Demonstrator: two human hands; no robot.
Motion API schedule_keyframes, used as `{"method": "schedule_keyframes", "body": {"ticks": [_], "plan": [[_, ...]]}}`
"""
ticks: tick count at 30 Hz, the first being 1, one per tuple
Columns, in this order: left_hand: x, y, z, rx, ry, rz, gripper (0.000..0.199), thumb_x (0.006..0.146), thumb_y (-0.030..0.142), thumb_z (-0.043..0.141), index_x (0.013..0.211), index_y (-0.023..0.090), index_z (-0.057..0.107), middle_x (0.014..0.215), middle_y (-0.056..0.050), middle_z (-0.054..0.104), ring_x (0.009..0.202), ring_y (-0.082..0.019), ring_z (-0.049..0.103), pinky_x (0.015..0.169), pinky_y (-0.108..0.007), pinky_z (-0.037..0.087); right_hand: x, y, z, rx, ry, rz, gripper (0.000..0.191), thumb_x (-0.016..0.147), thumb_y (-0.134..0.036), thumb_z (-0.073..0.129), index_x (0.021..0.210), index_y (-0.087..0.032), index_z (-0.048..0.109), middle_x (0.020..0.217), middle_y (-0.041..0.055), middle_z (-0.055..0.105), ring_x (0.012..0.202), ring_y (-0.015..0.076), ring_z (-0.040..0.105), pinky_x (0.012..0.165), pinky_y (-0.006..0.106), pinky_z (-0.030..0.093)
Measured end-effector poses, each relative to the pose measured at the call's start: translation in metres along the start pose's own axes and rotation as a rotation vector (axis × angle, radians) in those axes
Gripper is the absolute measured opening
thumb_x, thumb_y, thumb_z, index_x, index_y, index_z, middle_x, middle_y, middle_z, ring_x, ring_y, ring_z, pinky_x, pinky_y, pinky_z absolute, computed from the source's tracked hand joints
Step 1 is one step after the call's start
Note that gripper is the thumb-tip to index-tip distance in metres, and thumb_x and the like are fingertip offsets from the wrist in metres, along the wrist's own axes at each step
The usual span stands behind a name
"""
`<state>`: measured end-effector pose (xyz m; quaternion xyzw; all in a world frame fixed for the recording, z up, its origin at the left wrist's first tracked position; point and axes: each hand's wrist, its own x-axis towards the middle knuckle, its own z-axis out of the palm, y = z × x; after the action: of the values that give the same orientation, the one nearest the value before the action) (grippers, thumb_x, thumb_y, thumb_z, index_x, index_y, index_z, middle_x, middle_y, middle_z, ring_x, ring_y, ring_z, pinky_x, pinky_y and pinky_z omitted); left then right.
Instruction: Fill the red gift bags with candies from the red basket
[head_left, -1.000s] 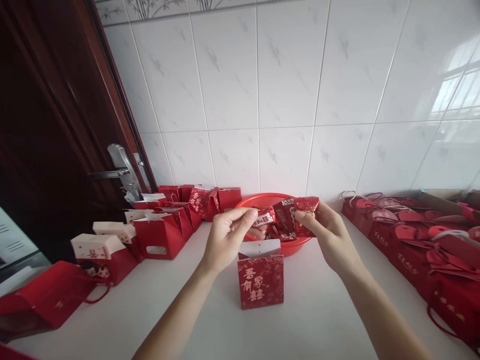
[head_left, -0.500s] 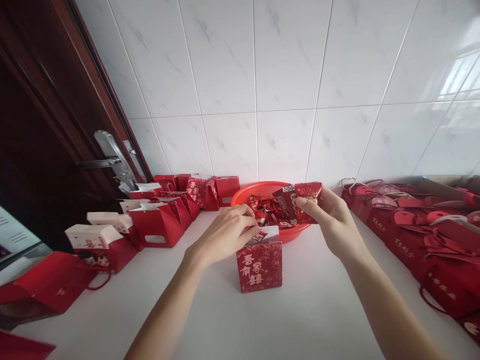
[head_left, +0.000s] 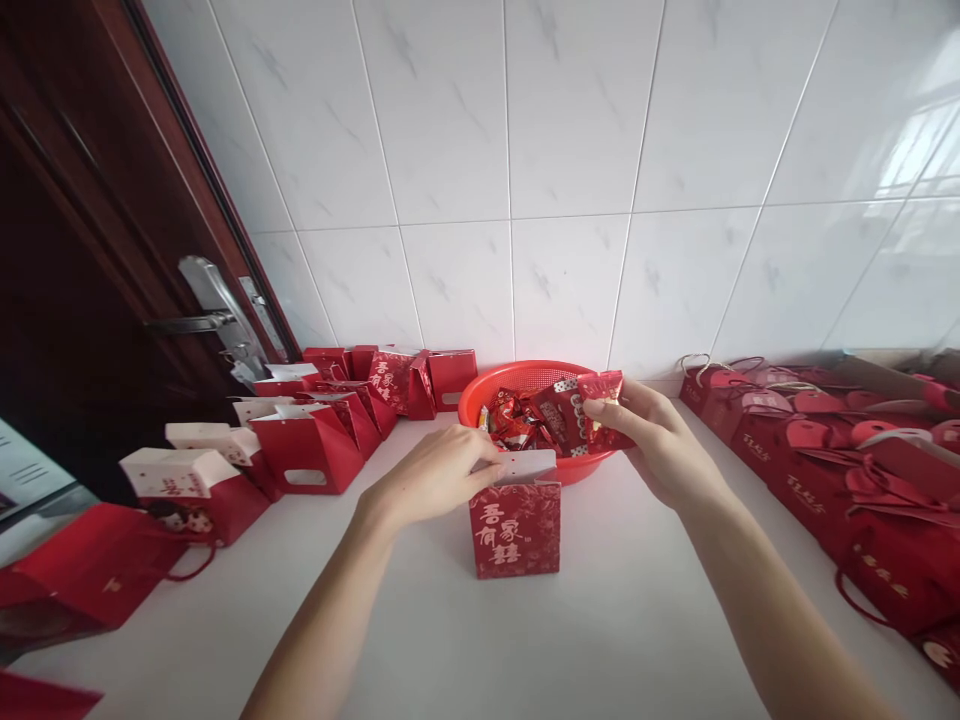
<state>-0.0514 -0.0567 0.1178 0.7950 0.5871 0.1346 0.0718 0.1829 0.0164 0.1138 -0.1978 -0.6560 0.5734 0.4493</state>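
A small red gift box (head_left: 517, 535) with white lettering stands upright on the white table, its pale top flap (head_left: 531, 464) raised. My left hand (head_left: 442, 470) is at the box's top left edge, thumb and fingers closed on the rim; the fingertips are partly hidden. My right hand (head_left: 660, 430) grips a shiny red snack packet (head_left: 600, 398) between thumb and fingers, over the right side of an orange-red plastic basket (head_left: 474, 392). A darker packet with a dotted edge (head_left: 559, 412) lies against it; whether it is also held I cannot tell. Red-wrapped candies (head_left: 517, 428) fill the basket.
Several open red boxes (head_left: 307, 450) stand along the left, near a dark door with a metal handle (head_left: 214, 310). Rows of closed red boxes (head_left: 787, 470) with ribbons and cords line the right. A tiled wall (head_left: 570, 280) rises behind the basket.
The small red-and-white piece by my left fingertips at the box opening is out of sight now. My right hand has shifted slightly left and down with the packet.
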Motion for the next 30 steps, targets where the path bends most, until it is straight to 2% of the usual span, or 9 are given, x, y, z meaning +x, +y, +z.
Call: {"method": "schedule_keyframes", "body": {"ticks": [4,9,12,16,19,22,25,28,30], "plan": [[0.003,-0.001,-0.001,-0.045,-0.021,-0.094,0.022,0.085,0.043,0.067,0.089,0.026,0.079,0.099,-0.002,0.075,0.090,-0.024,0.068,0.073,-0.030,0.047,0.003,0.004,-0.002,-0.003,-0.037,-0.005,0.021,0.088,-0.040,0.070,0.097,-0.021,0.068,0.097,0.0053,0.072,0.087,0.0211,0.067,0.080,0.034,0.054],[-0.001,-0.005,-0.002,-0.124,-0.091,-0.112,0.053,0.071,0.054,0.078,0.119,0.031,0.074,0.122,-0.004,0.070,0.099,-0.028,0.069,0.075,-0.032,0.052,0.004,0.007,0.000,-0.099,-0.216,-0.011,0.024,0.090,-0.041,0.069,0.102,-0.020,0.068,0.097,0.0058,0.071,0.089,0.0214,0.066,0.079,0.035,0.054],[-0.003,-0.005,-0.001,-0.155,-0.101,-0.103,0.057,0.069,0.057,0.079,0.120,0.033,0.073,0.125,-0.004,0.068,0.102,-0.030,0.069,0.074,-0.032,0.054,0.004,0.010,0.005,-0.213,-0.329,-0.033,0.023,0.092,-0.040,0.066,0.101,-0.019,0.068,0.092,0.0052,0.070,0.083,0.0199,0.064,0.073,0.033,0.054],[-0.002,-0.003,-0.001,-0.135,-0.120,-0.138,0.055,0.066,0.058,0.080,0.112,0.028,0.073,0.122,-0.005,0.068,0.107,-0.031,0.067,0.071,-0.031,0.053,0.004,0.018,0.014,-0.406,-0.382,-0.125,0.016,0.095,-0.031,0.060,0.103,-0.020,0.067,0.091,0.0039,0.069,0.077,0.0167,0.060,0.069,0.030,0.051],[-0.001,-0.002,-0.003,-0.120,-0.141,-0.122,0.060,0.067,0.056,0.081,0.119,0.028,0.070,0.126,-0.005,0.065,0.113,-0.031,0.064,0.076,-0.030,0.052,0.004,0.026,0.018,-0.526,-0.432,-0.138,0.017,0.094,-0.024,0.058,0.109,-0.021,0.066,0.090,0.0032,0.071,0.072,0.0154,0.060,0.065,0.028,0.049],[0.000,-0.001,-0.004,-0.111,-0.145,-0.113,0.062,0.068,0.055,0.080,0.122,0.029,0.068,0.129,-0.005,0.064,0.116,-0.031,0.062,0.081,-0.031,0.051,0.005,0.030,0.021,-0.607,-0.436,-0.139,0.022,0.092,-0.018,0.058,0.112,-0.022,0.066,0.100,0.0052,0.072,0.083,0.0185,0.064,0.072,0.030,0.051],[-0.001,-0.001,-0.003,-0.121,-0.144,-0.128,0.059,0.068,0.057,0.080,0.119,0.029,0.070,0.128,-0.005,0.064,0.115,-0.031,0.062,0.080,-0.031,0.051,0.004,0.027,0.022,-0.578,-0.390,-0.180,0.023,0.091,-0.017,0.058,0.112,-0.022,0.067,0.110,0.0066,0.070,0.096,0.0207,0.065,0.080,0.032,0.052],[-0.002,-0.004,-0.001,-0.157,-0.138,-0.129,0.060,0.068,0.058,0.079,0.120,0.030,0.069,0.126,-0.005,0.066,0.109,-0.030,0.065,0.077,-0.031,0.051,0.003,0.021,0.022,-0.521,-0.286,-0.185,0.014,0.093,-0.026,0.061,0.103,-0.020,0.070,0.101,0.0067,0.070,0.088,0.0198,0.064,0.075,0.032,0.052],[-0.003,-0.006,0.000,-0.176,-0.126,-0.121,0.062,0.068,0.058,0.079,0.122,0.031,0.068,0.126,-0.004,0.066,0.107,-0.029,0.066,0.075,-0.031,0.051,0.003,0.018,0.021,-0.476,-0.252,-0.159,0.017,0.094,-0.034,0.062,0.098,-0.019,0.070,0.095,0.0063,0.071,0.083,0.0195,0.064,0.071,0.031,0.052]]}}
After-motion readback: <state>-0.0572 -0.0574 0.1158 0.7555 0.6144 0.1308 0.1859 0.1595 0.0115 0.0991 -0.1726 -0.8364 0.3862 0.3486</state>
